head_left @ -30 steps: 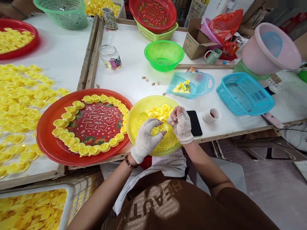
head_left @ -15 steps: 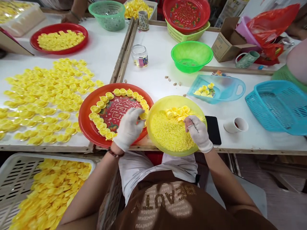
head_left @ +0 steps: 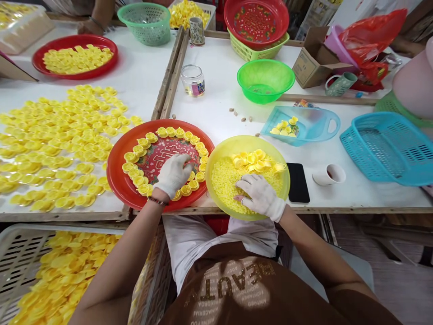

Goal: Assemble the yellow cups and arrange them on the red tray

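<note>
1. Yellow cups (head_left: 256,156): heaped from 9 to 3 o'clock in yellow bowl (head_left: 237,145), at 12 o'clock from nearer right hand (head_left: 260,195).
2. Right hand: opened, laid over beads (head_left: 225,176).
3. Left hand (head_left: 174,174): curled over red tray (head_left: 115,169); grip cannot be told.

Gloved left hand (head_left: 173,174) over red tray (head_left: 117,189) at tabletop (head_left: 213,95) near edge, close to ring of little yellow cups (head_left: 129,168) lining it. Can't tell if it's gripping one tbh. Gloved right hand (head_left: 260,195) down in yellow bowl (head_left: 233,143), on tiny yellow beads (head_left: 221,180), fingers (head_left: 244,183) loosely spread. Loose yellow pieces (head_left: 256,160) heaped toward bowl's far rim. Black phone (head_left: 298,183) just beside bowl, then paper cup (head_left: 320,177). Green bowl (head_left: 265,94) sits nearer tabletop's far edge. White crate (head_left: 20,253), loaded with yellow stuff, below near edge, left side.
</note>
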`<state>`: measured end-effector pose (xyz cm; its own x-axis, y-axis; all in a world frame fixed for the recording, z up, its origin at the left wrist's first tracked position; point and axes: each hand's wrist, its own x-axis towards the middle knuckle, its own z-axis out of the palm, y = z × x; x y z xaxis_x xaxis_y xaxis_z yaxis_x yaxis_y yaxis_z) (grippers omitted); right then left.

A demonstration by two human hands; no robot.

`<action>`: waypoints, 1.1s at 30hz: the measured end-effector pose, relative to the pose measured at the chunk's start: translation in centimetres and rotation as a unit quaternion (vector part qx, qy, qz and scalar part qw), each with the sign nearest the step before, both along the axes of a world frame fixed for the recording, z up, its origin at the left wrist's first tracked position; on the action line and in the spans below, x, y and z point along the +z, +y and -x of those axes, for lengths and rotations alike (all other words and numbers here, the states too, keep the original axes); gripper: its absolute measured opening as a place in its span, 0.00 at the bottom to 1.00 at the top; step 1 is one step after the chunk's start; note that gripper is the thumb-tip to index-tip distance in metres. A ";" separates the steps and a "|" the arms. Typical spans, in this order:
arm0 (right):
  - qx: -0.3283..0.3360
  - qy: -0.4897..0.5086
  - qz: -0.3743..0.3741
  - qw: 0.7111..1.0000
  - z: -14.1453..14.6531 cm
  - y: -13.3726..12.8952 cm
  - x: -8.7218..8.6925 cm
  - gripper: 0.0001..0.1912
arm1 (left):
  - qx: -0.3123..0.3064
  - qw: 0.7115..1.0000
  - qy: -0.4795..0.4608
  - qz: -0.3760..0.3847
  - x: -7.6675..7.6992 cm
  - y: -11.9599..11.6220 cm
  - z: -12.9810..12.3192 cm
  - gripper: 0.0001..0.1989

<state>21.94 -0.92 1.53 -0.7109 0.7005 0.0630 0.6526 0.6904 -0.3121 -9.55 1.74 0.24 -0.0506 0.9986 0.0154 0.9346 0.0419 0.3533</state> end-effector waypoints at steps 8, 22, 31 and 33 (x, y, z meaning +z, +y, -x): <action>-0.009 0.018 -0.008 1.000 0.3 0.1 -0.9 0.12 | 0.089 0.996 -0.014 0.024 -1.8 7.5 -0.5 0.16; 0.050 -0.006 -0.001 0.999 0.7 0.5 -1.0 0.16 | -0.101 0.977 -0.151 -0.108 3.0 3.9 -6.0 0.10; 0.036 0.038 -0.019 0.998 0.4 -0.3 -1.4 0.12 | -0.141 0.987 -0.057 0.055 2.4 3.9 -14.3 0.09; 0.033 0.045 -0.019 0.998 0.2 -0.9 -2.1 0.10 | -0.132 0.989 -0.059 0.042 2.4 2.9 -14.3 0.08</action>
<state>21.77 -1.82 -0.56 -0.7461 0.6476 0.1548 0.5754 0.7441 -0.3396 4.76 4.67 2.67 0.2159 0.9747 -0.0583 0.8697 -0.1648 0.4653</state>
